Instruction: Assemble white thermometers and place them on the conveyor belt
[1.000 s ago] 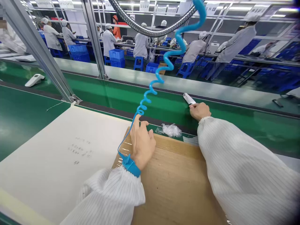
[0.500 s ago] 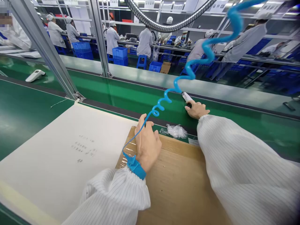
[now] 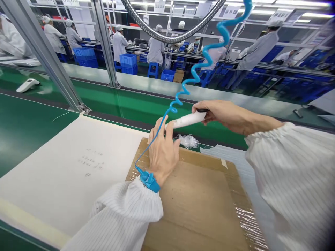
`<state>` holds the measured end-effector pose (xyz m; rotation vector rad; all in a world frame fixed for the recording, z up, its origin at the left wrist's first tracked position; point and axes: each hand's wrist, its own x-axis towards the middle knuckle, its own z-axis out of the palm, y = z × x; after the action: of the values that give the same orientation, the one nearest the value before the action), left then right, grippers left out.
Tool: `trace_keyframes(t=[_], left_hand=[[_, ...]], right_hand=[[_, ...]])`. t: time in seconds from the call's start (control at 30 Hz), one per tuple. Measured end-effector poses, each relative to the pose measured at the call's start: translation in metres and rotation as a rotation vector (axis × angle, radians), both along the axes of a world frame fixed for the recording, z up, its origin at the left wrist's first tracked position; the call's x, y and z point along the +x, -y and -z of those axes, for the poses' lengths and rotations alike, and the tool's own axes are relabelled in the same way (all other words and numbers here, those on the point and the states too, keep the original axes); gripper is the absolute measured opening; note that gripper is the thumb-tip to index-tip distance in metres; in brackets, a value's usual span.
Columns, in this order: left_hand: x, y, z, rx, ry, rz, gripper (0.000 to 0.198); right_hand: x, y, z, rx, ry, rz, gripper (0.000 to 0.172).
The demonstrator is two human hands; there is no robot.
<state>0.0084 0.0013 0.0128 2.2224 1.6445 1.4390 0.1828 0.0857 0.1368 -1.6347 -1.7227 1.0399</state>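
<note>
**Right hand point(image 3: 222, 115) holds a white handheld device point(image 3: 187, 120) up in a firm grip.**
The device is mid-frame above the green conveyor belt point(image 3: 131, 108), its tip between the spread fingers of the left hand point(image 3: 163, 151). A blue coiled cord point(image 3: 178, 97) runs past that hand. Plastic wrap point(image 3: 187, 141) lies just beyond a cardboard sheet point(image 3: 199, 202). Earlier the device was down against the belt.

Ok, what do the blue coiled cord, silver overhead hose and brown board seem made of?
The blue coiled cord looks like plastic, from its smooth gloss. The silver overhead hose looks like ribbed metal, probably steel, from its bright banded sheen. The brown board looks like matte cardboard, wrapped in clear plastic film, judging by glints along its edge.
</note>
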Motion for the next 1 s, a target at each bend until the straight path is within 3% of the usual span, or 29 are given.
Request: trace_keyframes(t=[0.07, 0.17, 0.27, 0.37, 0.47, 0.53, 0.7, 0.83, 0.9, 1.0], left_hand=[[0.001, 0.003, -0.002, -0.008, -0.023, 0.075, 0.040], [0.001, 0.005, -0.005, -0.226, -0.001, 0.132, 0.028], [-0.002, 0.004, -0.008, -0.493, 0.053, 0.136, 0.030], [-0.005, 0.001, -0.012, -0.615, 0.083, 0.149, 0.031], [-0.006, 0.001, -0.015, -0.611, 0.092, 0.166, 0.029], [-0.004, 0.002, -0.015, -0.599, 0.095, 0.165, 0.027], [-0.002, 0.000, -0.011, -0.612, 0.132, 0.110, 0.021], [-0.009, -0.011, -0.007, -0.663, 0.307, -0.136, 0.021], [-0.013, -0.016, -0.006, -0.668, 0.382, -0.214, 0.022], [-0.017, -0.018, -0.006, -0.660, 0.441, -0.194, 0.020]], right_hand=[[-0.005, 0.027, 0.006, -0.098, -0.120, -0.042, 0.030], [-0.001, 0.053, 0.033, -0.142, -0.178, 0.047, 0.051], [0.008, 0.067, 0.059, 0.195, 0.038, 0.160, 0.051], [0.014, 0.073, 0.069, 0.650, 0.307, 0.034, 0.033], [0.014, 0.069, 0.069, 0.875, 0.555, -0.107, 0.023], [0.012, 0.064, 0.069, 0.940, 0.715, -0.121, 0.026], [0.007, 0.061, 0.076, 0.912, 0.854, -0.161, 0.031], [0.002, 0.064, 0.090, 0.826, 0.709, -0.236, 0.027], [0.001, 0.058, 0.097, 0.674, 0.649, -0.155, 0.022], [0.002, 0.041, 0.104, 0.345, 0.687, -0.062, 0.021]])
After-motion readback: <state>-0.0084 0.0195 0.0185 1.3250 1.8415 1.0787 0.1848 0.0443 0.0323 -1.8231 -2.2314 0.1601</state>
